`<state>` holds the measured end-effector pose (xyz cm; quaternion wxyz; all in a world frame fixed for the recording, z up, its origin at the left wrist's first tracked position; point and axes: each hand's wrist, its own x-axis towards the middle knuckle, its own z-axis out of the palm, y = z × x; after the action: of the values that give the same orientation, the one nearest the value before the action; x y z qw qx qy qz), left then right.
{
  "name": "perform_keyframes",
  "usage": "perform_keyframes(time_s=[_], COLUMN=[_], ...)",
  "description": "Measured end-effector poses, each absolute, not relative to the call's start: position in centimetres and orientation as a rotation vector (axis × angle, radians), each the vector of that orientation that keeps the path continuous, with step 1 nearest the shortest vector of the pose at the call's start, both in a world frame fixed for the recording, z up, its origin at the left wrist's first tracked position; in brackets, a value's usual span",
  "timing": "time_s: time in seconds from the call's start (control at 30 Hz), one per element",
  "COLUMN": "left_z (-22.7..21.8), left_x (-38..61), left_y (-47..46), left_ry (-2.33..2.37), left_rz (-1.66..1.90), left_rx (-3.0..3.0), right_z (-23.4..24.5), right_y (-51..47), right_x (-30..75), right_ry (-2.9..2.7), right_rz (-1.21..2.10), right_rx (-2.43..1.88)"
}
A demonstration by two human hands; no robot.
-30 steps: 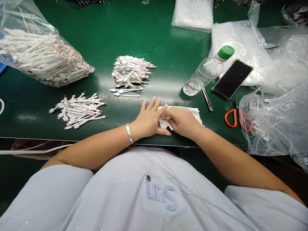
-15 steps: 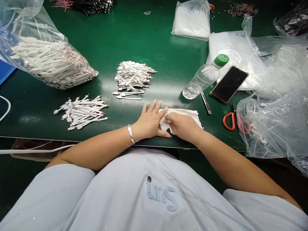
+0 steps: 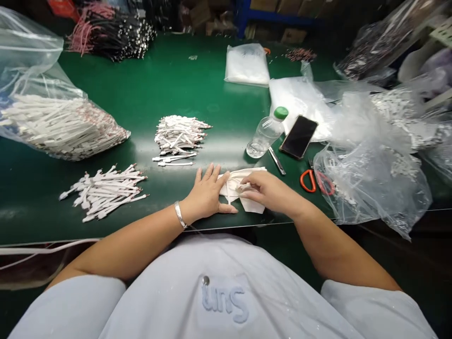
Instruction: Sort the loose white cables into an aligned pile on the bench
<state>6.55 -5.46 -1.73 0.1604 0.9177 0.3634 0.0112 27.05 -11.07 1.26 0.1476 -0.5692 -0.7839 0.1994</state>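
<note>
Cloth work sits at the near edge of the green bench (image 3: pixel 215 89), close to its middle. The left hand (image 3: pixel 206 193) lies flat with its fingers spread apart, palm down on the bench, fingertips on the left edge of the white cloth (image 3: pixel 254 206). A silver bracelet (image 3: pixel 179 215) circles that wrist. The right hand (image 3: pixel 270 190) rests on top of the cloth, thumb and forefinger closed together on a fold of it.

Toward the near left edge lies a loose pile of white cable pieces (image 3: pixel 106 190). A second, taller pile (image 3: pixel 180 133) sits just beyond the left hand, with 2 stray pieces at its near side. At the left edge a clear bag of white cable pieces (image 3: pixel 60 125) lies on its side.

Beyond the right hand a water bottle (image 3: pixel 264 135) with a green cap lies tilted, a black phone (image 3: pixel 298 137) just beside it and a slim metal tool (image 3: pixel 277 161) between them. Orange-handled scissors (image 3: pixel 312 181) lie right of the hand, partly under a crumpled clear plastic bag (image 3: pixel 370 174). Black and pink cables (image 3: pixel 113 30) are heaped at the far left corner.
</note>
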Motion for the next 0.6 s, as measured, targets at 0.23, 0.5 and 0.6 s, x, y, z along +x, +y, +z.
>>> perform_keyframes(time_s=[0.23, 0.5, 0.6], left_z=[-1.6, -1.8, -1.8], left_x=[6.3, 6.9, 7.0], left_y=[-5.5, -6.1, -6.0], left_ry=[1.084, 1.271, 1.304], left_rz=[0.182, 0.425, 0.425], left_rx=[2.51, 2.504, 2.455], right_z=[1.0, 0.1, -0.1], right_y=[-5.9, 0.9, 1.4], right_x=[36.9, 38.8, 38.9], right_ry=[-1.007, -0.591, -0.596], right_rz=[-0.006, 0.15, 0.138], right_rx=[-2.314, -2.577, -2.573])
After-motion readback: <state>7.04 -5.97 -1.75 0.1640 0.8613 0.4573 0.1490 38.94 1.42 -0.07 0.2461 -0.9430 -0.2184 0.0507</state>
